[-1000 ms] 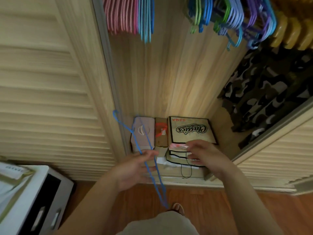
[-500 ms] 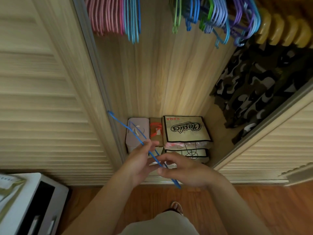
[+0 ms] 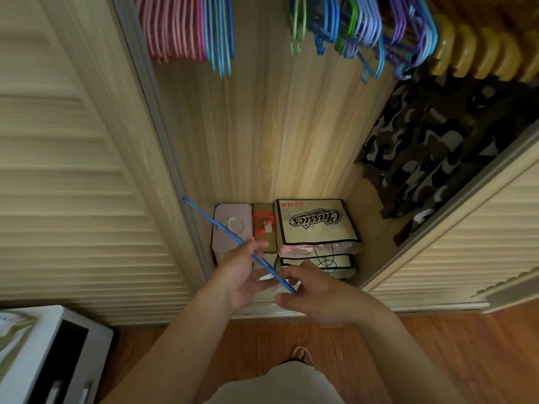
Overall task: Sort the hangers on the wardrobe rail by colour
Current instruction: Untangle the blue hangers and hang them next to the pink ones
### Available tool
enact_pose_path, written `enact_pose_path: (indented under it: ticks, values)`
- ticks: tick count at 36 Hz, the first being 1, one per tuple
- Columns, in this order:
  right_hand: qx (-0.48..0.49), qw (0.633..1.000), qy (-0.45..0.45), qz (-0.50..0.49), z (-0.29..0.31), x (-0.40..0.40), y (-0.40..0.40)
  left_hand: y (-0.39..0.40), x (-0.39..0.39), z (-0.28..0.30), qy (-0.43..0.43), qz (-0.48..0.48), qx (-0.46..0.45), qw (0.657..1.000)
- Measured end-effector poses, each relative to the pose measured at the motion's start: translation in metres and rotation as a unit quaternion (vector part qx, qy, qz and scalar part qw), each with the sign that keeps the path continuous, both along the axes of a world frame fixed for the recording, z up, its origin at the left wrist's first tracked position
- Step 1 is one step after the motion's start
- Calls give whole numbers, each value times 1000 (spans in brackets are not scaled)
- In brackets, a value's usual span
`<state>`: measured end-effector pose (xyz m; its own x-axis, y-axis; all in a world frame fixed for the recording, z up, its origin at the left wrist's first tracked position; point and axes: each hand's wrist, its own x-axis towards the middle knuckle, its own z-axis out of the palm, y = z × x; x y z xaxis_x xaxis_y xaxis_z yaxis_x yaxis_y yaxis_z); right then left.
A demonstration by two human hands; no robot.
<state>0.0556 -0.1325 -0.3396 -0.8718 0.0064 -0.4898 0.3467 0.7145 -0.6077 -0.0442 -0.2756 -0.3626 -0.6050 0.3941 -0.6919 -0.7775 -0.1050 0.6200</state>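
Observation:
A thin blue hanger (image 3: 224,231) lies slanted in front of me, low in the wardrobe opening. My left hand (image 3: 242,272) holds it near the middle with curled fingers. My right hand (image 3: 315,293) pinches its lower right end. At the top, pink hangers (image 3: 172,27) hang at the left with several blue hangers (image 3: 220,33) right beside them. Further right hangs a mixed bunch of green, blue and purple hangers (image 3: 364,30). The rail itself is out of view.
Yellow wooden hangers (image 3: 478,51) carry camouflage clothing (image 3: 431,158) at the right. On the wardrobe floor sit a pink box (image 3: 232,228), a brown box with a red ribbon (image 3: 264,228) and stacked "Classics" bags (image 3: 315,223). Louvred doors (image 3: 73,185) flank the opening. A white cabinet (image 3: 52,354) stands lower left.
The hanger swung from near upright to a flatter slant. My right hand came over from the bags and took hold of its lower end. The view shifted slightly.

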Motion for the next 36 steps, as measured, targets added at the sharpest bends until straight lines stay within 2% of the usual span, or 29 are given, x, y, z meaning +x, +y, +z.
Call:
enact_pose_path:
  ticks: [10,15,18,21,24,28,29,31,34,35,36]
  values:
    - [-18,996,81,-34,1,1,0,8,-3,7,-39,17,20,999]
    - [-25,994,95,-45,1,-1,-2,8,-5,13,-21,11,46,999]
    - [-56,985,141,-86,3,-5,-8,9,-7,26,44,-28,43,998]
    - [-87,965,195,-149,7,-13,-12,8,-16,49,213,-66,-60,973]
    - [-112,939,239,-222,20,-27,-7,-1,-37,84,436,-35,-166,884]
    - [-104,899,327,-270,62,-55,3,-30,-70,159,663,101,-170,722]
    - [-99,895,335,-276,67,-54,4,-34,-71,168,699,119,-169,685]
    - [-101,882,372,-270,92,-69,3,-48,-81,203,778,155,-199,575]
    - [-93,861,429,-254,126,-92,-1,-60,-96,247,847,199,-285,403]
    - [-92,855,444,-251,139,-103,-1,-63,-105,261,858,209,-307,354]
    - [-88,853,450,-249,146,-110,-2,-65,-111,271,861,210,-331,325]
